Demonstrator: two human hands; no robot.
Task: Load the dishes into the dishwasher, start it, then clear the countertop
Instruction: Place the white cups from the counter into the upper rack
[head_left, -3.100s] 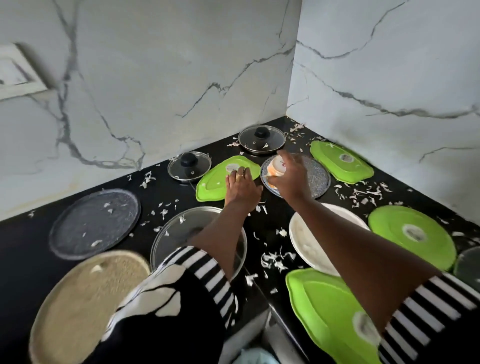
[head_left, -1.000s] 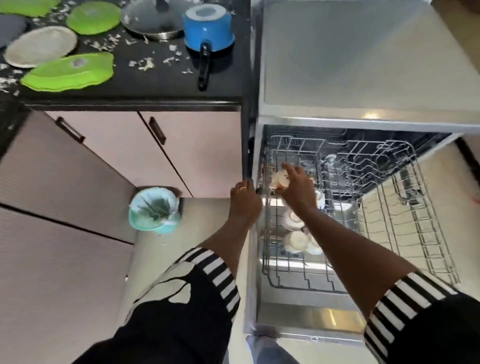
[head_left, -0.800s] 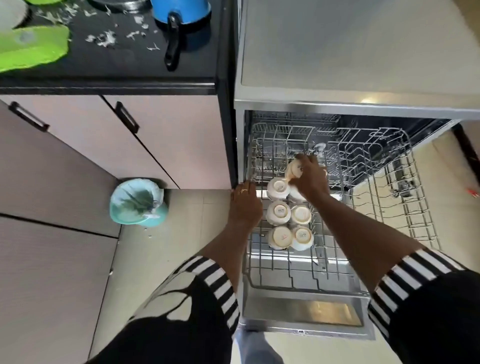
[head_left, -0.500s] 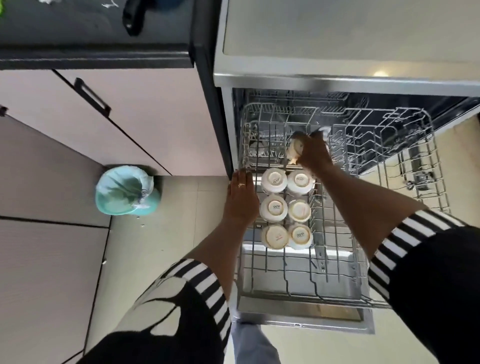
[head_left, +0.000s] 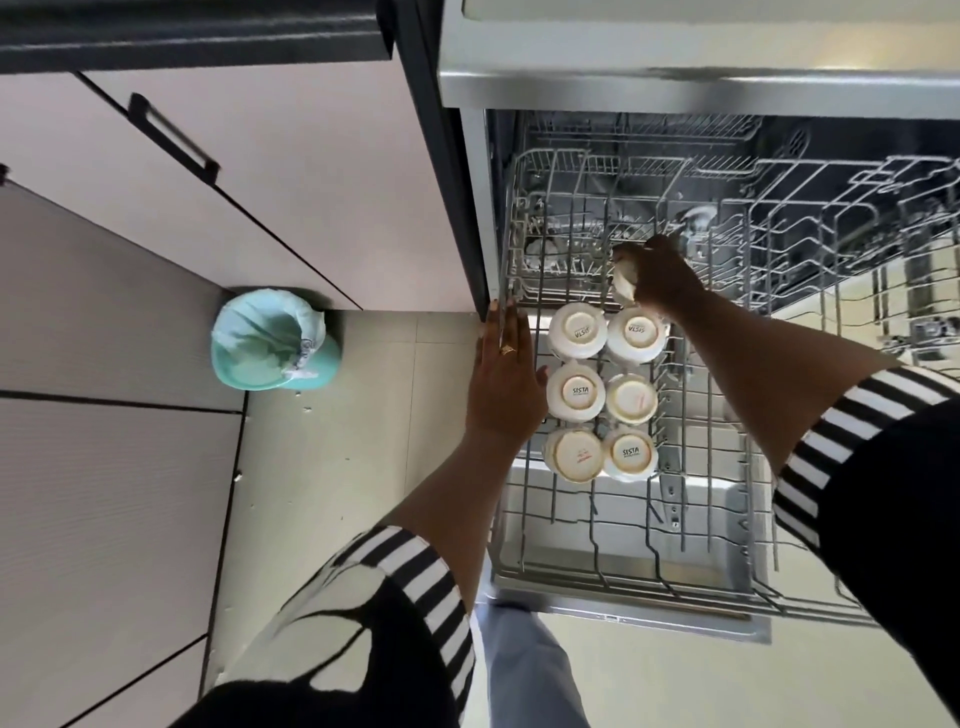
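The dishwasher (head_left: 675, 88) stands open with its wire upper rack (head_left: 701, 525) pulled out. Several white cups (head_left: 576, 395) sit upside down in two rows on the rack's left side. My right hand (head_left: 662, 278) is shut on one more white cup (head_left: 623, 278), tilted, just behind the back row of cups. My left hand (head_left: 504, 384) rests flat on the rack's left rim beside the cups, fingers together, holding nothing that I can see.
A teal bin (head_left: 272, 340) with a liner stands on the floor left of the dishwasher. Pink cabinet doors (head_left: 291, 171) with a dark handle (head_left: 171, 137) sit under the black countertop edge (head_left: 192, 44). The rack's right side holds only bare tines.
I turned from the littered countertop to the dishwasher carrying a cup. My right hand has lowered the cup behind the back row. My left hand stays on the rack's rim.
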